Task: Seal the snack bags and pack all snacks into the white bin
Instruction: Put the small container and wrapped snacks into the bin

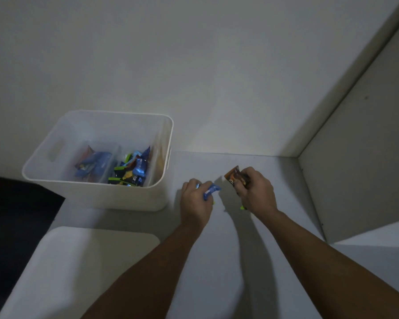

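I note the left hand (195,199) grips a blue packet (211,191); the right hand (255,191) grips a brown packet (235,177). The white bin (97,194), part-filled, sits at ten o'clock. Risk: either crumpled wrapper slipping loose during transfer, landing beside the bin.

Snacks (115,168) in bin (97,194); lid (78,261) before it; hands right

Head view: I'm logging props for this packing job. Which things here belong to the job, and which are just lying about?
Belonging to the job:
- white bin, snack packets already inside
- blue snack packet, held in the left hand
- brown snack packet, held in the right hand

Just lying about:
- white lid, flat in front of the bin
- dark surface at the left
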